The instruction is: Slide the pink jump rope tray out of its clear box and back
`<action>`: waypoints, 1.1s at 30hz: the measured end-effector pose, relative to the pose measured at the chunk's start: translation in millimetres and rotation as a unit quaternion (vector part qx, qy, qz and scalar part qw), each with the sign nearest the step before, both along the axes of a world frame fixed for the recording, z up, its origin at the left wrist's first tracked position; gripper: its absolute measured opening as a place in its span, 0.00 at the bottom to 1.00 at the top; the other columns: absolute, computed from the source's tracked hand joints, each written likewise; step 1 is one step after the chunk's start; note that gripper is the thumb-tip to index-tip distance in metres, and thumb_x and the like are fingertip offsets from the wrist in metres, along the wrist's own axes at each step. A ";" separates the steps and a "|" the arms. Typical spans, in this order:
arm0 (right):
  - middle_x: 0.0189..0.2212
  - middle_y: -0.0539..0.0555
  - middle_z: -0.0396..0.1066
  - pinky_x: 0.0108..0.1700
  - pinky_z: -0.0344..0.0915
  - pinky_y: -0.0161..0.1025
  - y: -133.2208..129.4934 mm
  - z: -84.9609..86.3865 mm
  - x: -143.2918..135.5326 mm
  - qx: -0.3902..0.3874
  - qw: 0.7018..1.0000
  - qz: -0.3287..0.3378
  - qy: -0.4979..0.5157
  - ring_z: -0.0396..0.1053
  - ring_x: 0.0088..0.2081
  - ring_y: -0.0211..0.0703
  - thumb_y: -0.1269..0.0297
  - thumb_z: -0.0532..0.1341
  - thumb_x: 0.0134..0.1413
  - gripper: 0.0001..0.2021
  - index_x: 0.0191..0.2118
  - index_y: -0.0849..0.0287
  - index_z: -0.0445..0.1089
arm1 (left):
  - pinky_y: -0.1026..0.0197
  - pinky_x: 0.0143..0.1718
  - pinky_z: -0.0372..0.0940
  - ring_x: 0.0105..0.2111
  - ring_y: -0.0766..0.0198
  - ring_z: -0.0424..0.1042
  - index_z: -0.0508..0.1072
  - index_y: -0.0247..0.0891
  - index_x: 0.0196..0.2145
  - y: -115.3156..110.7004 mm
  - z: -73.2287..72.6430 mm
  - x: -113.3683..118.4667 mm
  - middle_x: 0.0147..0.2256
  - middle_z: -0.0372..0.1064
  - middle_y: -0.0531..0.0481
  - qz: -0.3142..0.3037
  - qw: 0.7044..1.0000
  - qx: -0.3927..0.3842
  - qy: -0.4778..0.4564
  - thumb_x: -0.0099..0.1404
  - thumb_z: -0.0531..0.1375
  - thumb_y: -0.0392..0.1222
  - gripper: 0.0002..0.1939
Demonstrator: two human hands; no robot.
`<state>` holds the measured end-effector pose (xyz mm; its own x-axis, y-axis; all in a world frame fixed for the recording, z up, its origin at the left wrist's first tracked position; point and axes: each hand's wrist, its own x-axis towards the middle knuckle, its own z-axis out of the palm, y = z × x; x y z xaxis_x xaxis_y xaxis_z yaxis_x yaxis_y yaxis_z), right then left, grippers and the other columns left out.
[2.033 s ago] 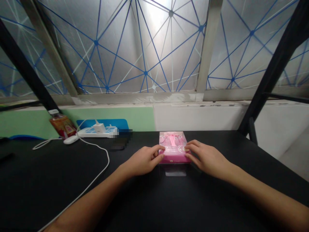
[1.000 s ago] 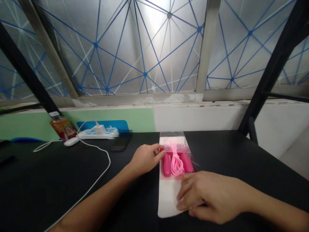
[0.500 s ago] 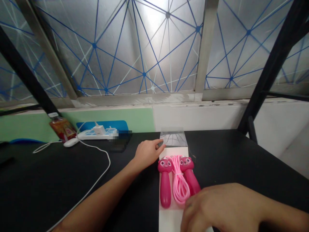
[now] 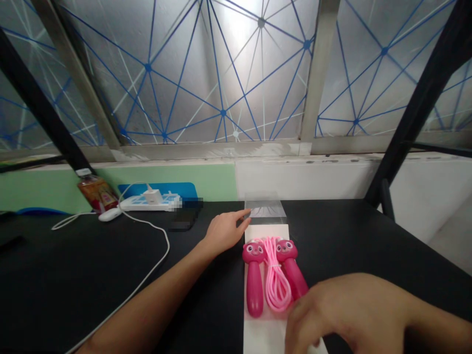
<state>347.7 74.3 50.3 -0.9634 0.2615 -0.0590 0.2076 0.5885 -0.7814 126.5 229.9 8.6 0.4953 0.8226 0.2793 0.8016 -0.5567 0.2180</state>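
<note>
A pink skipping rope (image 4: 277, 287), its cord coiled and tied between two dark pink animal-headed handles (image 4: 254, 285), lies on a long white backing card (image 4: 262, 337). Beyond the card's far end a clear plastic sleeve (image 4: 267, 211) lies flat on the table. My left hand (image 4: 225, 232) is at the sleeve's left edge, index finger and thumb apart, the finger touching the plastic. At the lower right, my right hand (image 4: 332, 312) hangs over the card's near right side, beside the right handle's lower end. Its fingers curl downward and their tips are mostly hidden.
The black table (image 4: 210, 305) meets a wall and patterned window. At the back left are a drink bottle (image 4: 96, 191), a white power strip (image 4: 162, 201) with a plug, and a dark blurred object (image 4: 186, 215). A white cable (image 4: 162, 231) runs forward. Black frame posts (image 4: 409, 113) stand at both sides.
My left finger and thumb have parted slightly at the plastic sleeve. My right hand has shifted a little to the right, away from the rope. The rope and card stay put.
</note>
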 end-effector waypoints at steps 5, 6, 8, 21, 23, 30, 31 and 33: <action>0.34 0.53 0.75 0.35 0.65 0.34 15.9 -4.0 21.0 0.096 0.956 -0.276 0.029 0.71 0.32 0.39 0.62 0.59 0.60 0.10 0.42 0.59 0.75 | 0.59 0.43 0.64 0.45 0.56 0.72 0.67 0.43 0.58 -5.2 -0.2 -3.2 0.51 0.71 0.47 -0.005 0.999 0.029 -0.036 0.70 0.51 0.51 0.22; 0.32 0.52 0.74 0.33 0.63 0.34 22.4 -8.5 26.8 0.138 0.928 -0.344 0.025 0.69 0.31 0.39 0.63 0.57 0.61 0.10 0.41 0.58 0.75 | 0.60 0.41 0.63 0.43 0.57 0.72 0.69 0.42 0.55 -8.1 1.4 -2.9 0.50 0.72 0.46 -0.013 0.998 0.035 -0.042 0.70 0.51 0.50 0.21; 0.30 0.52 0.72 0.31 0.61 0.36 36.0 -17.7 39.5 0.216 0.875 -0.433 0.001 0.67 0.29 0.39 0.62 0.58 0.60 0.09 0.40 0.58 0.74 | 0.62 0.35 0.62 0.36 0.61 0.72 0.72 0.40 0.50 -15.1 7.5 -0.7 0.43 0.74 0.47 -0.044 0.998 0.023 -0.045 0.69 0.52 0.49 0.18; 0.41 0.53 0.66 0.40 0.62 0.38 46.4 -40.1 52.6 0.194 0.891 -0.410 -0.004 0.66 0.37 0.40 0.62 0.62 0.56 0.13 0.47 0.57 0.68 | 0.66 0.27 0.56 0.27 0.64 0.69 0.74 0.41 0.47 -40.4 20.1 13.2 0.30 0.73 0.51 -0.161 0.975 -0.147 0.035 0.64 0.60 0.53 0.18; 0.38 0.53 0.67 0.37 0.62 0.37 48.8 -42.6 48.1 0.183 0.888 -0.423 -0.001 0.66 0.34 0.39 0.61 0.61 0.58 0.12 0.47 0.58 0.68 | 0.66 0.27 0.57 0.27 0.64 0.70 0.74 0.41 0.46 -38.2 18.0 8.6 0.30 0.74 0.51 -0.159 0.976 -0.146 0.031 0.63 0.60 0.53 0.18; 0.36 0.53 0.71 0.34 0.61 0.37 54.0 -52.0 37.2 0.158 0.894 -0.420 -0.013 0.66 0.32 0.39 0.60 0.59 0.60 0.14 0.49 0.59 0.67 | 0.66 0.26 0.58 0.26 0.64 0.71 0.73 0.41 0.47 -35.3 14.1 -4.5 0.29 0.74 0.51 -0.166 0.973 -0.155 0.035 0.62 0.60 0.52 0.18; 0.36 0.53 0.71 0.35 0.61 0.37 53.6 -52.0 36.8 0.161 0.896 -0.415 -0.010 0.66 0.33 0.40 0.60 0.59 0.59 0.14 0.49 0.59 0.67 | 0.66 0.26 0.59 0.26 0.64 0.71 0.73 0.41 0.47 -35.5 15.2 -5.7 0.29 0.73 0.52 -0.174 0.971 -0.160 0.034 0.62 0.60 0.51 0.18; 0.37 0.54 0.71 0.35 0.61 0.37 52.6 -51.0 36.7 0.164 0.897 -0.410 -0.003 0.67 0.34 0.40 0.61 0.60 0.59 0.14 0.48 0.59 0.67 | 0.66 0.27 0.60 0.26 0.64 0.71 0.73 0.42 0.48 -36.2 18.2 -7.2 0.29 0.73 0.52 -0.189 0.967 -0.170 0.033 0.62 0.60 0.50 0.18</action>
<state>384.4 126.9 -0.7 -0.4389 0.8866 0.1462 0.6790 0.4338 -0.5922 119.3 193.7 26.7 0.7853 0.6188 -0.0174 0.5738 -0.7171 0.3955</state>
